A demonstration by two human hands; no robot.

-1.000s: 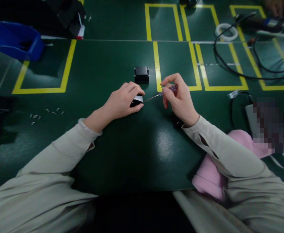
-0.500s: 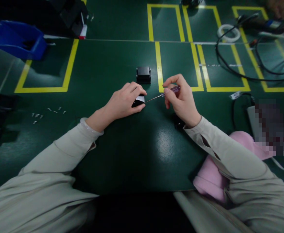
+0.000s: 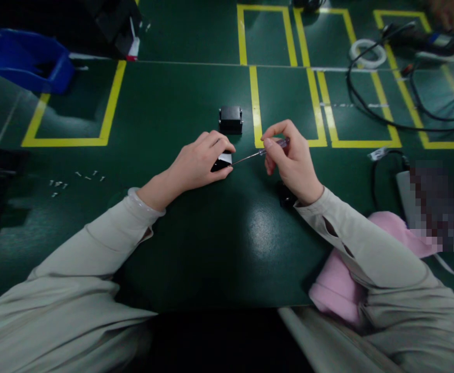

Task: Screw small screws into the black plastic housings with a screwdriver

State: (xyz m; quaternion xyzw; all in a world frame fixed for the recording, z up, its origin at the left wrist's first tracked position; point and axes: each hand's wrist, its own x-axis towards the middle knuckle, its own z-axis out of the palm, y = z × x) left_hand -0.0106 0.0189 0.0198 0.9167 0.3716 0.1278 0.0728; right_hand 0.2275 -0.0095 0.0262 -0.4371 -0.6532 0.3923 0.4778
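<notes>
My left hand (image 3: pixel 198 163) is closed over a small black part with a white face (image 3: pixel 222 160), pressing it onto the green table (image 3: pixel 195 238). My right hand (image 3: pixel 291 160) pinches the purple handle of a thin screwdriver (image 3: pixel 263 152). Its metal tip reaches the right side of the small part. A second small black box (image 3: pixel 230 119) stands just beyond my hands. Another dark piece (image 3: pixel 284 196) lies under my right wrist, mostly hidden.
Several tiny screws (image 3: pixel 77 178) lie scattered to the left. A blue bin (image 3: pixel 27 59) sits at the far left, black cables (image 3: pixel 390 98) and a white tape roll (image 3: pixel 367 52) at the far right. A pink cloth (image 3: pixel 339 290) lies under my right forearm. Yellow tape marks boxes on the table.
Both hands have kept their hold on the part and the screwdriver. The view has drifted slightly; the right fingers have shifted a little on the handle.
</notes>
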